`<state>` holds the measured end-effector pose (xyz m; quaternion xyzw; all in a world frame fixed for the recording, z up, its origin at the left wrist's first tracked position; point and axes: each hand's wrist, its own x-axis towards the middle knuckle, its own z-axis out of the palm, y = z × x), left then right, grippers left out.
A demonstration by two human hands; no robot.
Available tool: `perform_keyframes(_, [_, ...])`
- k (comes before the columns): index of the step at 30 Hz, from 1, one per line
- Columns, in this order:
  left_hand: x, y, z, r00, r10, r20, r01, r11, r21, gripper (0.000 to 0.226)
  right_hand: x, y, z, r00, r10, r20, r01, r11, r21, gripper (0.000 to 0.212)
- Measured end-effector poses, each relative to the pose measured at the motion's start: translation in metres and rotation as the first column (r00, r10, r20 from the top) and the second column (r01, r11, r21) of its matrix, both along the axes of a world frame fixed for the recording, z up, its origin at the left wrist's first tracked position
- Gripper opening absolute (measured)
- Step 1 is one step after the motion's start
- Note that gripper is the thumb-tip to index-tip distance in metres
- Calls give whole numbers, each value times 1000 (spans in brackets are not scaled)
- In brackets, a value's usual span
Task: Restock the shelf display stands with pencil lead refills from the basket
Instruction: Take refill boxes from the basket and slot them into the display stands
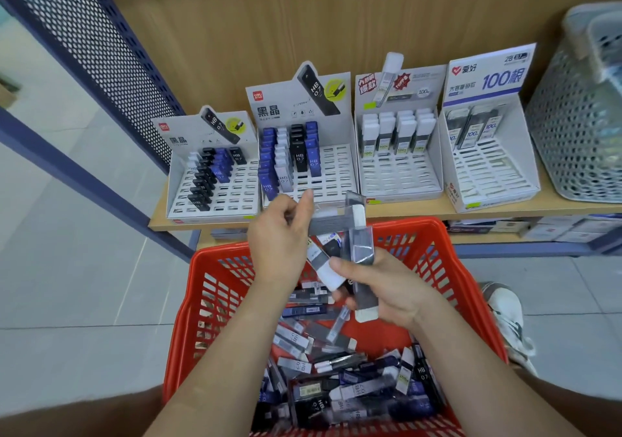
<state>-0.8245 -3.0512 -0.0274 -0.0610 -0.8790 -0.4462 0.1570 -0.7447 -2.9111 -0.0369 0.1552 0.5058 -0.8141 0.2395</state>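
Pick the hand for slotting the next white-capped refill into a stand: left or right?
Left. The left hand pinches one white-capped refill up at the shelf edge, close to the matching display stand. The right hand grips a bundle of refills lower, over the basket.

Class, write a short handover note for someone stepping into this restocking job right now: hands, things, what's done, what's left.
Left hand pinches one grey refill over the red basket.
Right hand grips a bunch of white-capped refills.
Basket holds many loose refills.
Done: the four stands on the shelf are partly filled.
Left: many slots empty; held refills seem to match the third stand.
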Motion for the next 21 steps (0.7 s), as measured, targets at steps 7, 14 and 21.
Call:
perform_keyframes(7, [-2,0,1,994,-108,32,107,993,47,51,-1,6,2,998,-35,-48,41,990,135,6])
perform_keyframes(14, [-2,2,8,993,73,97,-87,984,154,49,2,12,3,995,-61,-74,74,980,187,4])
perform_keyframes(21, [-10,-4,23,964,-78,254,54,994,97,52,2,45,7,989,-122,-88,143,940,311,2])
